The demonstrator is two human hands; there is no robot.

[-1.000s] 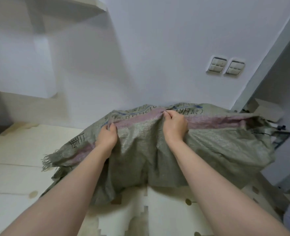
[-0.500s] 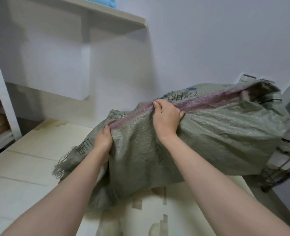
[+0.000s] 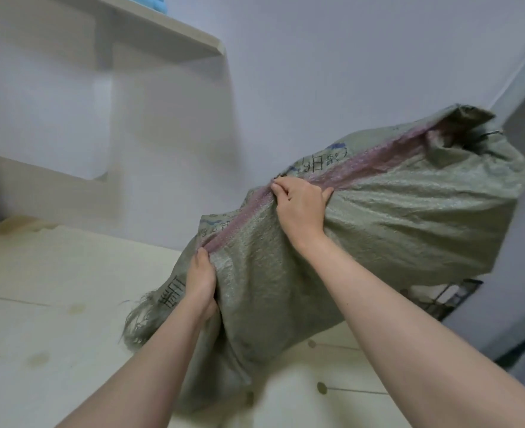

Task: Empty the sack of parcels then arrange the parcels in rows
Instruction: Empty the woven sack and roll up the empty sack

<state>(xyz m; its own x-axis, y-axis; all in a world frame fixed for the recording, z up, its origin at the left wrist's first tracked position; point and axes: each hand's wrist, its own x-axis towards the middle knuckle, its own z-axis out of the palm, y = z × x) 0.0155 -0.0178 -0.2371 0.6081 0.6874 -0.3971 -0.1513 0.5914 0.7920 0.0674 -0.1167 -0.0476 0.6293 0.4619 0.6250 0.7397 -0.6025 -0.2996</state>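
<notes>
Right hand (image 3: 299, 208) pinches the woven sack (image 3: 409, 230) at its pink stripe (image 3: 378, 163), left hand (image 3: 201, 279) grips fabric lower down, holding it tilted over the pale surface (image 3: 54, 273), seemingly to shake out parcels, none visible.

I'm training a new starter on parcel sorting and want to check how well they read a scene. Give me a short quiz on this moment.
1. True or false: the left hand and the right hand both grip the woven sack.
2. Which end of the sack is higher? A) the end at the left hand; B) the bunched end past the right hand; C) both are level.
3. Fill in: the right hand pinches the sack along its ___ stripe.
Key: 1 true; 2 B; 3 pink.
</notes>
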